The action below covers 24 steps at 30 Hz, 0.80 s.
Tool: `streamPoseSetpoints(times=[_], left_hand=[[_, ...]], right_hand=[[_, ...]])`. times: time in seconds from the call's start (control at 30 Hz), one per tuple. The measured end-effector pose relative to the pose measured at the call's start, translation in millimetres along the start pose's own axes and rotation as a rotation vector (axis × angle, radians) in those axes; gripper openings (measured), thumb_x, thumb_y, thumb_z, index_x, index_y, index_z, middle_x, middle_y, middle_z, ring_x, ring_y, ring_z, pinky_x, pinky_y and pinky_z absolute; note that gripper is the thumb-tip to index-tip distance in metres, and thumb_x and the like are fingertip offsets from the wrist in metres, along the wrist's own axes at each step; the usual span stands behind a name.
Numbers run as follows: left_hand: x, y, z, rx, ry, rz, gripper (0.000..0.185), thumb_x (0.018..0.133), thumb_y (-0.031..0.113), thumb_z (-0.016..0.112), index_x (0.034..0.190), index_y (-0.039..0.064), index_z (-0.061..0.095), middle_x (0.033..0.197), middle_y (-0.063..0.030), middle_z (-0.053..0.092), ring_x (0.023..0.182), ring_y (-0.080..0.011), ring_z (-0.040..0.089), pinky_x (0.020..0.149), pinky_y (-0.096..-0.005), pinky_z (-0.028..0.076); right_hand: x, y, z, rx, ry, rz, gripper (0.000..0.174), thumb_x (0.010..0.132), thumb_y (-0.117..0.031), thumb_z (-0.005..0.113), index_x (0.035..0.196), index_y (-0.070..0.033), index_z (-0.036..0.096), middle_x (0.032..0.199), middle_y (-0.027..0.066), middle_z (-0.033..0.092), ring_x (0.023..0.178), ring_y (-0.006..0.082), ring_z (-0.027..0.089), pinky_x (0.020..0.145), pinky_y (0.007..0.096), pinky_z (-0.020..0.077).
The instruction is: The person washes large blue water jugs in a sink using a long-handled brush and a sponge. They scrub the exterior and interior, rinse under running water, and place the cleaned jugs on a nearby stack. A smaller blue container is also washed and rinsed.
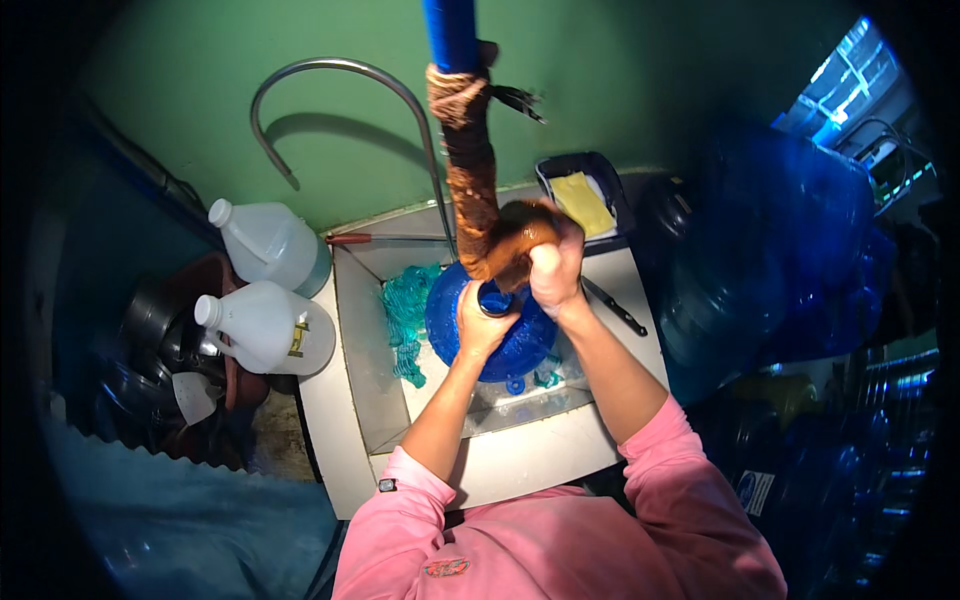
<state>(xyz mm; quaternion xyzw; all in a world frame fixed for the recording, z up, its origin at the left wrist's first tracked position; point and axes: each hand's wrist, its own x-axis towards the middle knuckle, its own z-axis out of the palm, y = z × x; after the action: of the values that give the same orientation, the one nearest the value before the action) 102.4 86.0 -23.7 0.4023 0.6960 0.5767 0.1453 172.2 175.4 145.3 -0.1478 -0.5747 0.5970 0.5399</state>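
A round blue plastic water bottle (491, 352) stands in a tiled sink (371, 360), its open mouth facing up. My left hand (484, 322) grips the bottle around its neck. Just above the mouth, my right hand (556, 262) is closed on a brown, wet-looking bent pipe or hose end (525, 232), wrapped and tied with cord to a blue pipe (451, 34). What lies under the right hand's fingers is partly hidden. Teal netting (409, 307) lies in the sink left of the bottle, and a small blue cap (515, 385) lies in front of it.
A curved metal faucet (337, 64) arches behind the sink. Two white jugs (274, 244) (277, 330) stand at the left ledge. A black-handled knife (615, 306) and a dark tray with a yellow sponge (581, 202) lie at the right. Large blue bottles (772, 247) stand beyond.
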Motion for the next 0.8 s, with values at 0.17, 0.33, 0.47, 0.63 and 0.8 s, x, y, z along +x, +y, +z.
streamPoseSetpoints(times=[0.17, 0.33, 0.47, 0.63, 0.8], left_hand=[[6, 5, -27, 0.261, -0.176, 0.111, 0.091, 0.058, 0.036, 0.09, 0.136, 0.005, 0.054, 0.14, -0.0195, 0.053, 0.137, -0.0383, 0.042, 0.119, -0.0512, 0.023], [37, 51, -82, -0.64, -0.275, -0.168, 0.127, 0.061, 0.025, 0.094, 0.158, 0.006, 0.015, 0.156, -0.0253, 0.032, 0.149, -0.0342, 0.026, 0.123, -0.0459, 0.021], [66, 94, -54, -0.438, -0.358, -0.045, 0.078, 0.068, 0.02, 0.089, 0.135, 0.003, 0.052, 0.121, -0.016, 0.067, 0.111, -0.0226, 0.064, 0.095, -0.0371, 0.049], [76, 90, -51, -0.129, -0.172, -0.192, 0.019, 0.092, 0.019, 0.067, 0.099, 0.0, 0.067, 0.082, -0.0032, 0.066, 0.077, -0.0121, 0.061, 0.069, -0.0301, 0.05], [74, 72, -67, -0.138, -0.324, 0.057, 0.024, 0.093, 0.021, 0.066, 0.102, -0.001, 0.066, 0.088, -0.0064, 0.069, 0.082, -0.0147, 0.064, 0.076, -0.0329, 0.052]], right_hand=[[-46, 31, -17, -0.395, -0.415, 0.39, 0.06, 0.084, -0.03, 0.069, 0.132, 0.003, 0.052, 0.13, 0.0175, 0.061, 0.124, 0.0259, 0.057, 0.106, 0.0381, 0.0436], [-100, 68, -40, -0.558, -0.295, 0.412, 0.107, 0.078, -0.027, 0.081, 0.157, 0.004, 0.016, 0.159, 0.0273, 0.029, 0.15, 0.0355, 0.027, 0.122, 0.042, 0.0231], [-92, 118, -11, -0.373, -0.187, 0.42, 0.074, 0.077, -0.027, 0.083, 0.139, -0.004, 0.048, 0.137, 0.0176, 0.056, 0.129, 0.0285, 0.053, 0.108, 0.0403, 0.0423], [-61, 125, -4, -0.442, -0.603, 0.306, 0.045, 0.075, -0.026, 0.082, 0.112, -0.006, 0.066, 0.098, 0.0152, 0.073, 0.089, 0.0277, 0.071, 0.083, 0.0378, 0.0558], [-67, 109, 4, -0.556, -0.59, 0.281, 0.05, 0.07, -0.022, 0.082, 0.112, -0.004, 0.064, 0.094, 0.016, 0.074, 0.086, 0.0265, 0.071, 0.079, 0.0393, 0.0548]])
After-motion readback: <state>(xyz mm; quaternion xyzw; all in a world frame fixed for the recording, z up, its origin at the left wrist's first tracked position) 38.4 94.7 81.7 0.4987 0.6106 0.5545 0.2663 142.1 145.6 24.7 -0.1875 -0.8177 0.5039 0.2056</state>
